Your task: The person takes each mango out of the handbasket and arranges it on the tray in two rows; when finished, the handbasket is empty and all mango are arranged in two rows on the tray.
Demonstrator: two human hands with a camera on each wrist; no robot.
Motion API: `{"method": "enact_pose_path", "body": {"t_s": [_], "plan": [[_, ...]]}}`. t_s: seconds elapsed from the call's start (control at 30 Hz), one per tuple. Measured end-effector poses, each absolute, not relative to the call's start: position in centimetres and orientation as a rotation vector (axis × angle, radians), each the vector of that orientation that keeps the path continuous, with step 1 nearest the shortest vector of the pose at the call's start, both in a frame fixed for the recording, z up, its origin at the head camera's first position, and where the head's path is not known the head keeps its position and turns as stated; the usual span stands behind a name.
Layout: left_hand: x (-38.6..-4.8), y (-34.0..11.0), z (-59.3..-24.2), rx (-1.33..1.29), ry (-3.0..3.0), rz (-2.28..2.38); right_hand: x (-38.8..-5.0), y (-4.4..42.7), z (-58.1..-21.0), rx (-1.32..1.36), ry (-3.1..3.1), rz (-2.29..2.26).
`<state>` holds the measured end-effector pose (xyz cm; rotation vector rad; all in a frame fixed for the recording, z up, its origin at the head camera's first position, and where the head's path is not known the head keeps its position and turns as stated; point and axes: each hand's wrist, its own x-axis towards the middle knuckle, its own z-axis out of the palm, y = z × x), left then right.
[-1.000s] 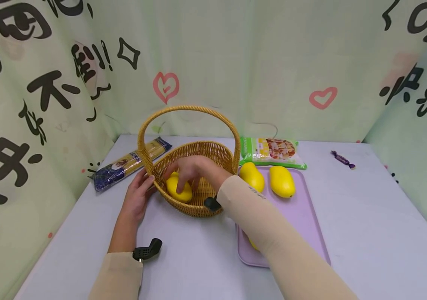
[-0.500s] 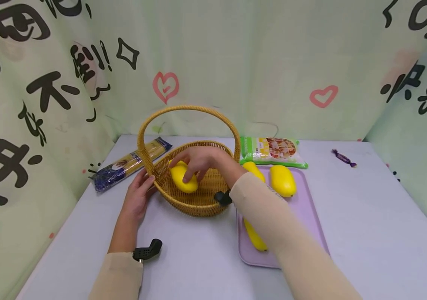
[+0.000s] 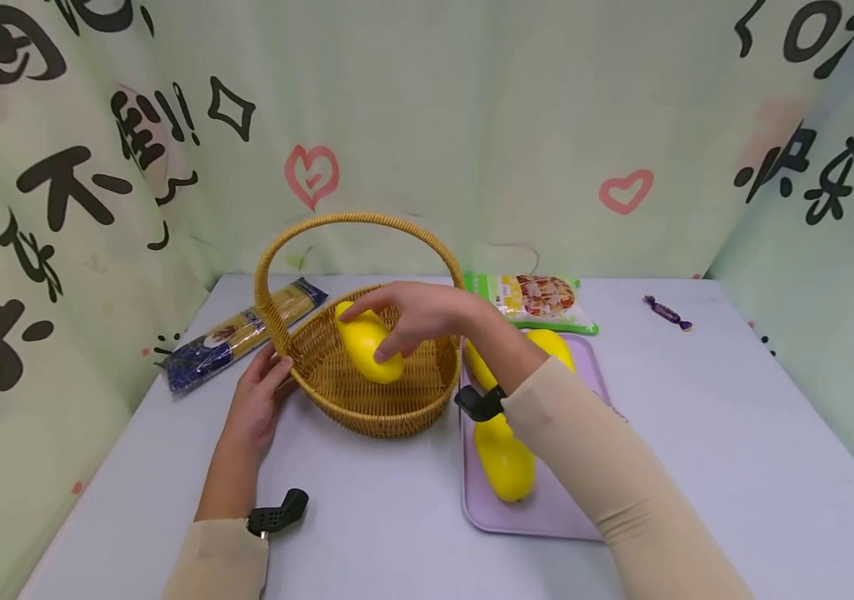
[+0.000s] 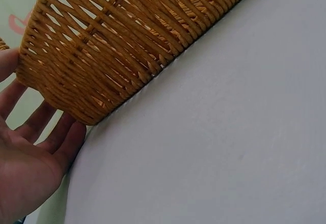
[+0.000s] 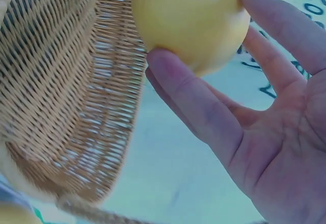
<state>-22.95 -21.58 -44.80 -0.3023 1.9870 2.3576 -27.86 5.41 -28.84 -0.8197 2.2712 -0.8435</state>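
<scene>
A yellow mango [image 3: 365,342] is held over the inside of the wicker basket [image 3: 382,423] by my right hand [image 3: 427,315]. In the right wrist view, thumb and fingertips pinch the mango [image 5: 191,28] from its sides, with the palm away from it. The basket stands on the table with its tall handle arched up. My left hand [image 3: 254,408] holds the basket's left side. In the left wrist view, the left hand's fingers [image 4: 38,119] lie against the woven wall, partly hidden behind it.
A lilac tray [image 3: 482,515] right of the basket bears three more mangoes, such as the nearest mango [image 3: 505,462], partly under the right forearm. Behind are a pasta pack [image 3: 242,337] at left and a green food bag [image 3: 535,302]. A wrapped candy [image 3: 668,313] lies far right.
My right hand has lifted the mango from low in the basket, up and slightly right. The left hand stays on the basket. The head view has shifted a little.
</scene>
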Motion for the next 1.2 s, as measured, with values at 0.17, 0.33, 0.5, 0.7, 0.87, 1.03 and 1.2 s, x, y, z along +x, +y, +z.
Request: {"method": "enact_pose_path", "body": {"t_s": [0.17,0.33,0.5,0.7,0.87,1.03,1.2], "plan": [[-22.9,-21.6,-45.0,-0.292,2.0,2.348,-26.6,7.6,-27.4,-0.861,2.295,-0.85],[-22.7,-21.8,-45.0,-0.296,2.029,2.329,-25.2,9.9,-26.6,-0.896,2.308,-0.858],[-22.6,-21.7,-44.8,-0.306,2.027,2.331,-23.3,12.3,-26.1,-0.909,2.348,-0.877],[-22.8,-21.5,-44.8,-0.299,1.997,2.354,-20.9,16.4,-26.2,-0.808,2.429,-0.898],[-22.7,-21.4,-44.9,-0.322,1.997,2.347,-19.3,19.9,-26.7,-0.702,2.502,-0.895],[-22.8,-21.5,-45.0,-0.317,2.015,2.337,-18.1,21.9,-27.3,-0.663,2.555,-0.875],[-22.7,-21.5,-44.9,-0.299,2.016,2.34,-17.3,23.1,-27.7,-0.606,2.584,-0.87]]}}
